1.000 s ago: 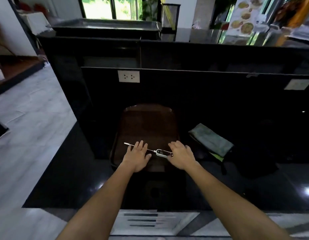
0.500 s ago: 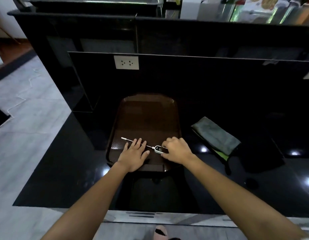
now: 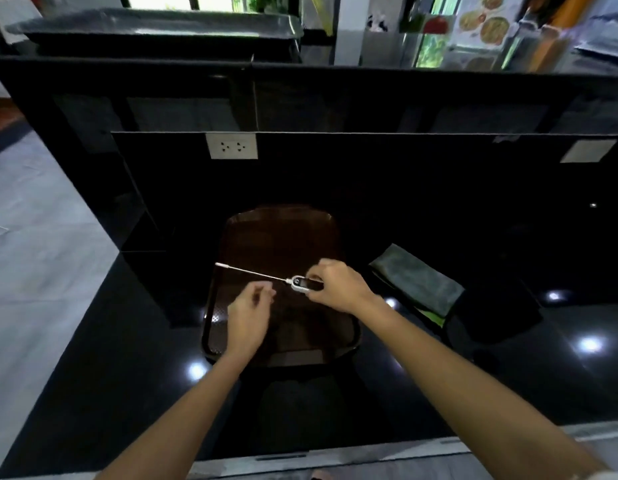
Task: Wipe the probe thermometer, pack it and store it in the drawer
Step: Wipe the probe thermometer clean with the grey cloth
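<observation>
The step in hand looks like the pick-up that comes ahead of the wipe: the right hand [image 3: 338, 287] is closed on the body of the probe thermometer [image 3: 302, 283], fingers pinching its white-and-dark casing, with the instrument over the brown tray [image 3: 231, 223]; whether it has left the tray floor cannot be told from this view. The left hand [image 3: 248, 313] sits just to the near-left of that grip, loosely curled with nothing in it and blurred, below the probe shaft and not touching it. The thermometer's long axis runs nearly level across the tray, tilted slightly away from the person: the thin metal probe [image 3: 252, 272] reaches out from the right hand toward the left and a little farther off, its tip [image 3: 219, 265] near the tray's left rim, and the casing end stays hidden inside the right hand. A folded grey-green cloth [image 3: 418, 278] lies on the black counter [image 3: 92, 341] just to the right of the right hand. The next move, as I judge it, calls for taking up that cloth with the free hand and keeping the casing steady so the slender shaft can be drawn through it. No drawer or case is clearly visible.
</observation>
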Tool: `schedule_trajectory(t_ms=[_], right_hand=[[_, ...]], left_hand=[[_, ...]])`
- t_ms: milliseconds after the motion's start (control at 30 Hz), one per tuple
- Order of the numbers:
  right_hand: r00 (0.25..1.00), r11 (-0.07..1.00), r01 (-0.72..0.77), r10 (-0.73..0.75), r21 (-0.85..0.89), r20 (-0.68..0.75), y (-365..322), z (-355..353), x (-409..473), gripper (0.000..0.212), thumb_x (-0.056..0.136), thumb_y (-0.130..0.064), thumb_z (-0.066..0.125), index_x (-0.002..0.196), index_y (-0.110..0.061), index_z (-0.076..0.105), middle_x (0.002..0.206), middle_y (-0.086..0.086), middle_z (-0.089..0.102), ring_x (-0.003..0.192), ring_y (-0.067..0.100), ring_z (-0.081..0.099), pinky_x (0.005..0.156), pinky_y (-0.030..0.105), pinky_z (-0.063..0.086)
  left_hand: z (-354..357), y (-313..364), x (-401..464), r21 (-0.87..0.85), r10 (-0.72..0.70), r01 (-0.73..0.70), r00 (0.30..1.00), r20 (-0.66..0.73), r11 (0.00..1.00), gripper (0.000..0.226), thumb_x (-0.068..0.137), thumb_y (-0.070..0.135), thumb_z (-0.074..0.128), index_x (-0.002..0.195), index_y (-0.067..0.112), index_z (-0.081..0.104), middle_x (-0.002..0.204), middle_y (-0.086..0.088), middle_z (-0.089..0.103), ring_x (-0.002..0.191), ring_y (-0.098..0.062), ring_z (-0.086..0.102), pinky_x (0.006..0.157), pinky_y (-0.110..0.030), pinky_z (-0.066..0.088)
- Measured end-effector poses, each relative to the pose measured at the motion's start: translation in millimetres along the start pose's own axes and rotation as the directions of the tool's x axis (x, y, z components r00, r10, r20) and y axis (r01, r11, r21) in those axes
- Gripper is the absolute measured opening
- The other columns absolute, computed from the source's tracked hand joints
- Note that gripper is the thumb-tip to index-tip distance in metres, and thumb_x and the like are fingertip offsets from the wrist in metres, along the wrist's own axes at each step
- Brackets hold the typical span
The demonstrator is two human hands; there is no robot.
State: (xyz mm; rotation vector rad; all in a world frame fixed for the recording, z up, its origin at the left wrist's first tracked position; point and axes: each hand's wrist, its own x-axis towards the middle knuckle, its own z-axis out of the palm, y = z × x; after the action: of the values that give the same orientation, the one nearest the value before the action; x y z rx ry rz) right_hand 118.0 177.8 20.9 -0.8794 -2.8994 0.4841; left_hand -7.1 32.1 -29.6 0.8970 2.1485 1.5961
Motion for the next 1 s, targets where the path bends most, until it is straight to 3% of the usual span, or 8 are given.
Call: schedule_trajectory(t_ms=[100, 200, 400, 567, 633, 733, 867, 1000], right_hand=[[0.997, 0.998, 0.057, -0.055, 0.028, -0.057, -16, -17, 7, 0.037, 0.082, -0.035, 0.066, 0.116, -0.02, 0.066, 0.108, 0.003, 0.06, 0.102, 0.022, 0.059, 0.079, 0.034, 0.051], [0.993, 0.995, 0.101, -0.101, 0.003, -0.055, -25, -26, 9, 0.038, 0.083, -0.036, 0.066, 0.118, -0.021, 0.065, 0.112, 0.002, 0.06, 0.105, 0.021, 0.057, 0.08, 0.035, 0.05], [0.991, 0.992, 0.123, -0.123, -0.012, -0.053, -15, -27, 6, 0.043, 0.088, -0.048, 0.059, 0.124, -0.024, 0.062, 0.113, 0.0, 0.062, 0.105, 0.019, 0.059, 0.085, 0.038, 0.05], [0.981, 0.99, -0.13, 0.136, 0.056, -0.137, 54, -26, -1, 0.045, 0.095, -0.046, 0.05, 0.133, -0.022, 0.054, 0.13, 0.005, 0.056, 0.123, 0.024, 0.051, 0.101, 0.043, 0.044], [0.945, 0.953, -0.304, 0.301, 0.002, -0.127, 93, -23, -11, 0.05, 0.095, -0.042, 0.051, 0.14, -0.021, 0.046, 0.138, 0.008, 0.049, 0.129, 0.029, 0.046, 0.103, 0.044, 0.042], [0.87, 0.868, -0.481, 0.49, -0.122, 0.057, 141, -10, -30, 0.066, 0.093, -0.047, 0.05, 0.15, -0.027, 0.025, 0.154, 0.013, 0.027, 0.139, 0.035, 0.028, 0.109, 0.05, 0.034], [0.811, 0.828, -0.519, 0.555, -0.211, 0.182, 167, 6, -44, 0.076, 0.088, -0.06, 0.051, 0.15, -0.048, 0.008, 0.162, 0.01, -0.002, 0.146, 0.043, -0.002, 0.114, 0.062, 0.011], [0.787, 0.789, -0.556, 0.601, -0.262, 0.14, 169, 8, -40, 0.087, 0.082, -0.072, 0.048, 0.149, -0.049, -0.004, 0.162, 0.009, -0.013, 0.145, 0.047, -0.002, 0.109, 0.071, 0.007]], left_hand=[[6, 17, 14, -0.426, -0.303, 0.396, 0.914, 0.271, 0.814, 0.022, 0.097, 0.034, 0.046, 0.111, 0.02, 0.055, 0.109, -0.006, 0.066, 0.1, -0.021, 0.065, 0.083, -0.034, 0.052], [5, 28, 25, -0.553, -0.297, 0.528, 0.839, 0.456, 0.644, 0.036, 0.099, 0.04, 0.039, 0.122, 0.017, 0.053, 0.112, -0.011, 0.066, 0.103, -0.024, 0.065, 0.081, -0.033, 0.054], [8, 35, 30, -0.562, -0.308, 0.555, 0.823, 0.477, 0.614, 0.035, 0.101, 0.033, 0.035, 0.114, 0.012, 0.061, 0.106, -0.013, 0.07, 0.098, -0.022, 0.068, 0.07, -0.026, 0.057], [7, 31, 30, -0.56, -0.348, 0.559, 0.826, 0.444, 0.611, 0.036, 0.101, 0.032, 0.035, 0.112, 0.011, 0.063, 0.108, -0.016, 0.069, 0.098, -0.023, 0.068, 0.071, -0.027, 0.057], [7, 30, 28, -0.568, -0.36, 0.56, 0.827, 0.433, 0.604, 0.036, 0.102, 0.032, 0.035, 0.113, 0.01, 0.062, 0.109, -0.016, 0.069, 0.097, -0.022, 0.069, 0.071, -0.028, 0.057], [8, 28, 27, -0.572, -0.378, 0.559, 0.828, 0.413, 0.6, 0.035, 0.102, 0.03, 0.035, 0.115, 0.01, 0.061, 0.109, -0.016, 0.068, 0.097, -0.022, 0.068, 0.07, -0.027, 0.057], [11, 28, 25, -0.574, -0.406, 0.567, 0.824, 0.395, 0.591, 0.035, 0.101, 0.03, 0.036, 0.112, 0.01, 0.063, 0.108, -0.016, 0.069, 0.095, -0.022, 0.069, 0.066, -0.026, 0.058], [14, 26, 25, -0.566, -0.421, 0.573, 0.819, 0.39, 0.592, 0.036, 0.102, 0.03, 0.035, 0.11, 0.01, 0.063, 0.106, -0.016, 0.07, 0.093, -0.022, 0.07, 0.065, -0.027, 0.058]])
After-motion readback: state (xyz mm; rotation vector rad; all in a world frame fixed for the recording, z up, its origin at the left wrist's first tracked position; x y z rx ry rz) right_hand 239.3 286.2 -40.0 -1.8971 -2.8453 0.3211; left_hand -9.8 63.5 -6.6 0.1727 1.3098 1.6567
